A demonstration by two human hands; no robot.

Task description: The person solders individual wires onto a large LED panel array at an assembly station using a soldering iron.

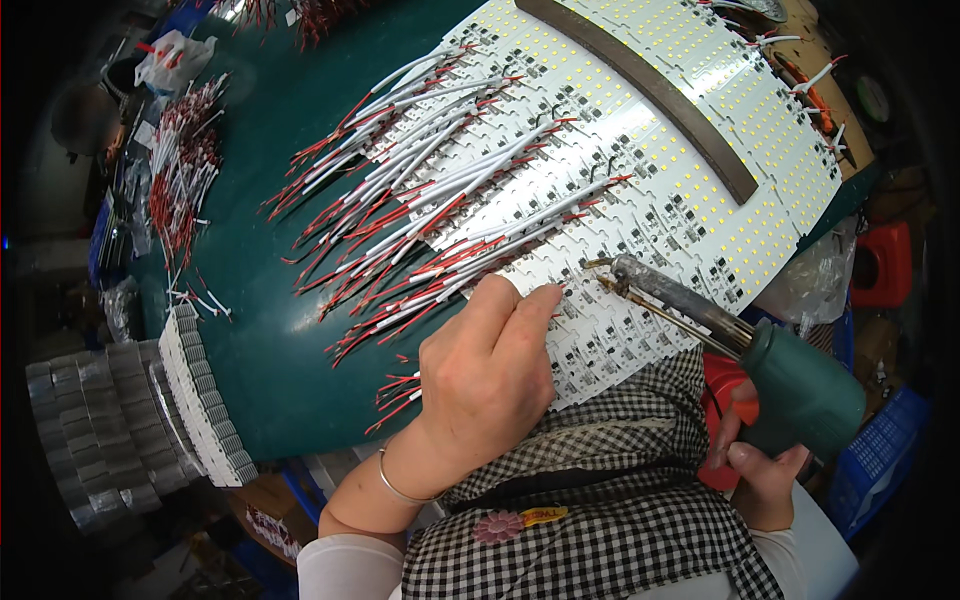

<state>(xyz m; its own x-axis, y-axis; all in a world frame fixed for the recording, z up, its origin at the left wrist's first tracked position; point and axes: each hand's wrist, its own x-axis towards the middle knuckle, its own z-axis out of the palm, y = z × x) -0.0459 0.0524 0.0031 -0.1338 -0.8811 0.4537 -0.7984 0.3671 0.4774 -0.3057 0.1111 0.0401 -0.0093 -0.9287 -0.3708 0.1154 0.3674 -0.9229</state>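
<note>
My right hand (765,475) is wrapped round the handle of a green soldering gun (805,390). The gun's metal barrel and tip reach left over a panel of white LED circuit boards (610,345). Close to that tip, my left hand (490,365) is closed in a pinch low over the panel. A wire's red and white ends (400,395) stick out on the left of this hand, and a bit of red shows by its fingertips. Rows of red-and-white wires (470,255) lie with one end on the boards and the other over the table.
A dark curved bar (650,90) lies across the panel on the green table mat (290,370). Bundled wires (185,170) lie at the far left. Stacked boards (200,400) stand at the left edge. A blue basket (885,460) and a red stool (885,265) are at right.
</note>
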